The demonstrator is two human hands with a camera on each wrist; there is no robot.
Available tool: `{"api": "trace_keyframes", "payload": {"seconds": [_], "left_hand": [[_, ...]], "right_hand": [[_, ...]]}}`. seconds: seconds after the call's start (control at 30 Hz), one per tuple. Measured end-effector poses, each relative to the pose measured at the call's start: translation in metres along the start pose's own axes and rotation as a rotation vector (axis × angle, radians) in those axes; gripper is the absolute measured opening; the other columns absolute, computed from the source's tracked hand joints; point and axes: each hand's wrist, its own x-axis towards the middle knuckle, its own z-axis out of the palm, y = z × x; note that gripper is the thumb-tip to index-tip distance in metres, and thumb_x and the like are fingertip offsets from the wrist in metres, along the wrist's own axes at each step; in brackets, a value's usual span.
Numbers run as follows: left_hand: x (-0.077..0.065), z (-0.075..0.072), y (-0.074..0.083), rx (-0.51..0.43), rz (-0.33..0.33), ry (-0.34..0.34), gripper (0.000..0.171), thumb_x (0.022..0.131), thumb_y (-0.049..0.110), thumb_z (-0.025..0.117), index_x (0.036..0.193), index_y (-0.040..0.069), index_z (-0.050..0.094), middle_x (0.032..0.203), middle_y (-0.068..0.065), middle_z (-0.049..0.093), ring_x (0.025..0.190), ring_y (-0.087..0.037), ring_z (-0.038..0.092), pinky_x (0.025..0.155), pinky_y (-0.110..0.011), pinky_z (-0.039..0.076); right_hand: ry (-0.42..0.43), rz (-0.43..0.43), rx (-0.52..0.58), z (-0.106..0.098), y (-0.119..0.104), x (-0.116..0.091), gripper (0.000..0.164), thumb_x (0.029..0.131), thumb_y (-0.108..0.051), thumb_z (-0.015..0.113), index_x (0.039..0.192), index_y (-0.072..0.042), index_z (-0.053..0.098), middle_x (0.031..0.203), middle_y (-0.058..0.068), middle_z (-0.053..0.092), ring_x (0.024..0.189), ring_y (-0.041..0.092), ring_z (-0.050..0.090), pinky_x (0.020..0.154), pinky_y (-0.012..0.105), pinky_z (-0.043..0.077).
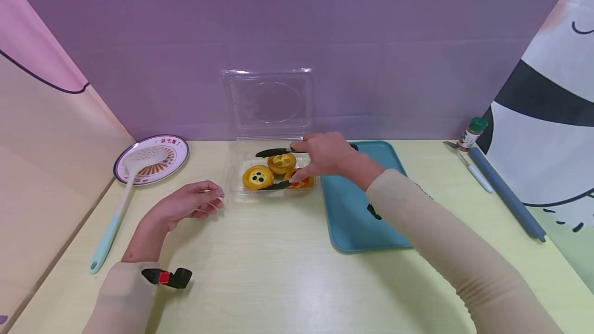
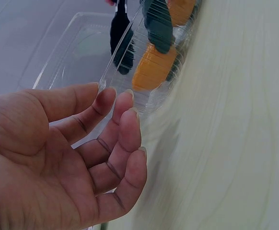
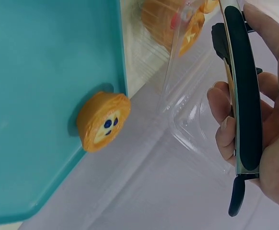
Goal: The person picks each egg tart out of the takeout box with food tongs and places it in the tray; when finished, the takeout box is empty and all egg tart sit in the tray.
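My left hand (image 1: 197, 201) pinches the left rim of a clear plastic box (image 1: 234, 182) between thumb and forefinger; the other fingers curl loosely below. The box's lid (image 1: 269, 99) stands raised at the back. Inside sit a tart with blue dots (image 1: 255, 174), a tart with a cross-shaped top (image 1: 284, 163) and a red-topped tart (image 1: 306, 181). Over the box, my right hand (image 1: 325, 154) grips black-tipped tongs (image 3: 245, 91). Their jaws are spread, one tip behind the cross-topped tart and the other along the front of the tarts.
A blue tray (image 1: 366, 226) lies right of the box, with another blue-dotted tart (image 3: 103, 122) at its edge. On the left, a slotted turner (image 1: 111, 231) rests across a plate (image 1: 178, 156). At right are a green-capped jar (image 1: 471, 134), a knife (image 1: 478, 177) and a dark rolled mat (image 1: 506, 195).
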Motion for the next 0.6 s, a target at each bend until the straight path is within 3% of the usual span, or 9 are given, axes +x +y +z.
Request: {"api": "trace_keyframes", "payload": {"seconds": [0.27, 0.6], "left_hand": [[0.001, 0.000, 0.001, 0.005, -0.007, -0.001, 0.039, 0.105, 0.032, 0.052, 0.125, -0.001, 0.052, 0.100, -0.002, 0.068, 0.089, -0.016, 0.064, 0.081, -0.031, 0.053], [0.001, 0.001, 0.001, -0.012, 0.003, -0.013, 0.035, 0.104, 0.032, 0.053, 0.121, 0.002, 0.054, 0.098, 0.001, 0.067, 0.088, -0.015, 0.063, 0.080, -0.031, 0.053]], "right_hand": [[-0.044, 0.017, -0.004, 0.004, -0.004, 0.008, 0.082, 0.083, -0.074, 0.061, 0.151, -0.030, 0.045, 0.147, 0.004, 0.054, 0.120, 0.027, 0.061, 0.092, 0.048, 0.052], [-0.077, -0.004, -0.053, 0.000, -0.014, 0.012, 0.076, 0.086, -0.071, 0.061, 0.149, -0.032, 0.047, 0.128, -0.002, 0.061, 0.099, 0.018, 0.062, 0.079, 0.039, 0.051]]}}
